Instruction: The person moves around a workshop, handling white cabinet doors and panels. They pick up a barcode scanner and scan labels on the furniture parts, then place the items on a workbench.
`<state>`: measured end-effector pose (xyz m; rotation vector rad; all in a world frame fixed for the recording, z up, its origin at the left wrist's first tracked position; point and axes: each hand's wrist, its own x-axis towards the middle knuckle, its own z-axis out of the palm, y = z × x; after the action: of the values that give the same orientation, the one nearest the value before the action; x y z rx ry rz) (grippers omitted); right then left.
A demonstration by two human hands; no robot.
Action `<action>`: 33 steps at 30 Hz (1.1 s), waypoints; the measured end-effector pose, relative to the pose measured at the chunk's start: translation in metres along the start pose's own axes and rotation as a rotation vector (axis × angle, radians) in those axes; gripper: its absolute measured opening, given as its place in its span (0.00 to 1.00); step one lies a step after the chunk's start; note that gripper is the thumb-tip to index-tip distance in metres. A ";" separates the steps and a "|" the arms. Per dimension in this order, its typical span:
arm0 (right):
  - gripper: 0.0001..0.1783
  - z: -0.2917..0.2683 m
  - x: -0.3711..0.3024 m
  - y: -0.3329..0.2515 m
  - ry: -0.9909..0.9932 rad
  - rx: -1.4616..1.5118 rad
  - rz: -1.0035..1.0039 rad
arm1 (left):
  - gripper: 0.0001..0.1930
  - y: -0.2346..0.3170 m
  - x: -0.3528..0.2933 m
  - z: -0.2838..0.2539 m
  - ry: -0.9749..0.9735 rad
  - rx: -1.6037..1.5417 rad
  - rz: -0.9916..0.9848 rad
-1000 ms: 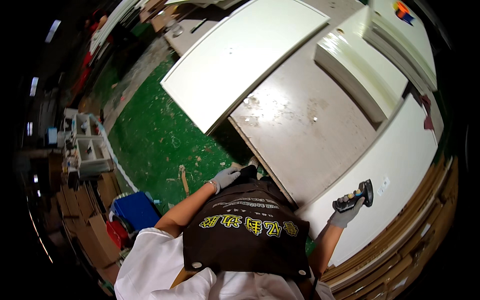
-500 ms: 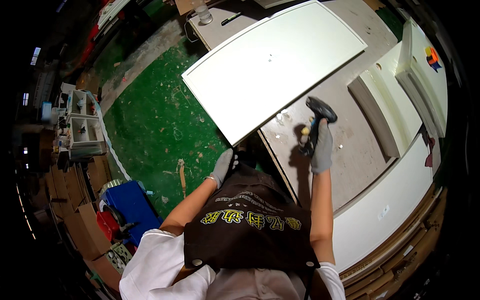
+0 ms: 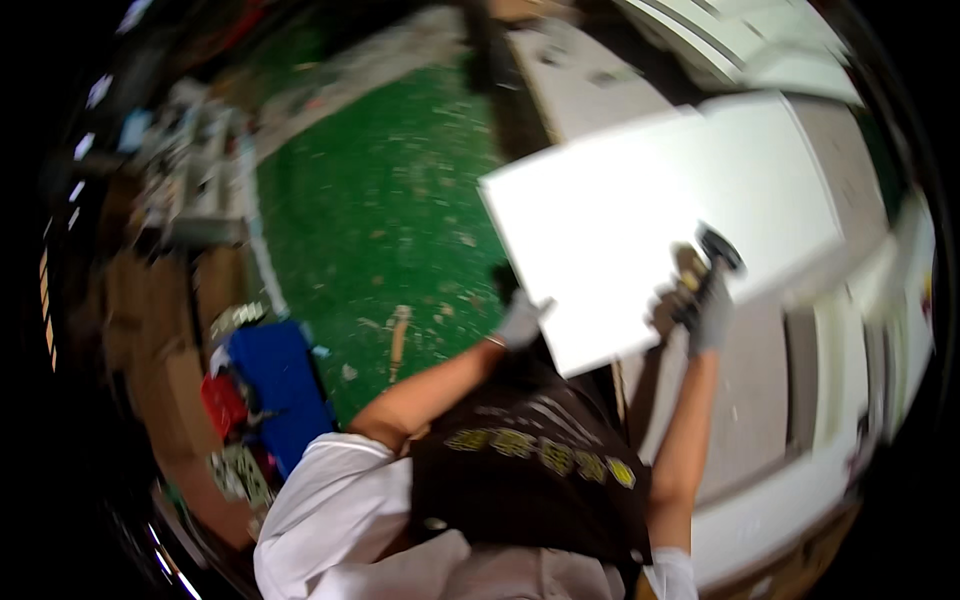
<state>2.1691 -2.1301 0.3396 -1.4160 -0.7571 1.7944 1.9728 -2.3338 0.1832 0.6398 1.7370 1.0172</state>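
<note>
A large white panel [image 3: 620, 220] lies on the workbench, its near left corner sticking out past the bench edge. My left hand [image 3: 520, 322], in a grey glove, is at the panel's left edge near that corner. A thumb or finger reaches over the edge; the other fingers are blurred or hidden, and the hand looks closed on the board. My gloved right hand [image 3: 711, 318] is wrapped round the handle of a black cordless drill [image 3: 718, 248], held over the panel's near edge. Its shadow falls on the white surface.
More white panels [image 3: 830, 370] are stacked at the right of the bench [image 3: 745, 400]. Green floor [image 3: 400, 220] stretches to the left. A blue box [image 3: 275, 390] with a red item [image 3: 222, 405] stands lower left, by cardboard [image 3: 160, 390] and a white compartment rack [image 3: 205, 180].
The view has swung, shifting the scene rightward, and is blurred. My left hand has come from beside the corner onto the panel's left edge. The drill stays in my right hand, now over the panel.
</note>
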 end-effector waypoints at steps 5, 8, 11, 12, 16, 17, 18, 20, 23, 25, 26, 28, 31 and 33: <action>0.28 -0.014 0.024 0.016 0.007 0.030 -0.039 | 0.34 0.026 -0.009 0.010 0.095 -0.149 -0.137; 0.27 -0.021 0.028 0.019 -0.024 0.037 -0.020 | 0.34 -0.006 -0.004 0.031 0.216 -0.266 -0.139; 0.30 -0.038 0.038 0.024 -0.118 0.064 0.010 | 0.32 -0.007 0.004 0.058 0.521 -0.297 -0.315; 0.31 -0.041 0.039 0.025 -0.143 0.084 0.015 | 0.32 0.000 0.007 0.060 0.573 -0.282 -0.318; 0.30 -0.061 0.034 0.028 -0.112 0.142 0.057 | 0.31 0.034 -0.005 0.060 0.680 -0.201 -0.297; 0.30 -0.070 0.034 0.032 -0.168 0.185 0.069 | 0.31 0.037 -0.009 0.057 0.667 -0.197 -0.288; 0.30 -0.076 0.034 0.033 -0.167 0.228 0.084 | 0.31 0.042 -0.014 0.055 0.654 -0.190 -0.278; 0.28 -0.086 0.028 0.038 -0.159 0.318 0.117 | 0.31 0.045 -0.019 0.055 0.677 -0.164 -0.274; 0.23 -0.093 0.020 0.040 -0.143 0.454 0.090 | 0.29 0.045 -0.009 0.051 0.738 -0.012 -0.263; 0.18 -0.101 0.006 0.018 0.021 0.395 0.177 | 0.29 0.044 -0.002 0.058 0.654 0.143 -0.298; 0.16 -0.082 -0.007 0.014 0.142 0.377 0.146 | 0.30 0.039 -0.003 0.051 0.591 0.189 -0.301; 0.16 -0.088 -0.019 0.026 0.132 0.154 0.037 | 0.28 -0.016 0.006 0.051 0.614 -0.105 -0.105; 0.19 -0.125 0.013 0.054 0.112 0.158 -0.015 | 0.32 0.027 -0.004 0.064 0.692 -0.141 -0.172; 0.19 -0.131 0.010 0.045 0.186 0.146 -0.116 | 0.31 0.020 0.005 0.064 0.687 -0.224 -0.107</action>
<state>2.2869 -2.1460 0.2685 -1.3899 -0.5869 1.5714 2.0298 -2.2974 0.1872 0.0384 2.1610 1.4353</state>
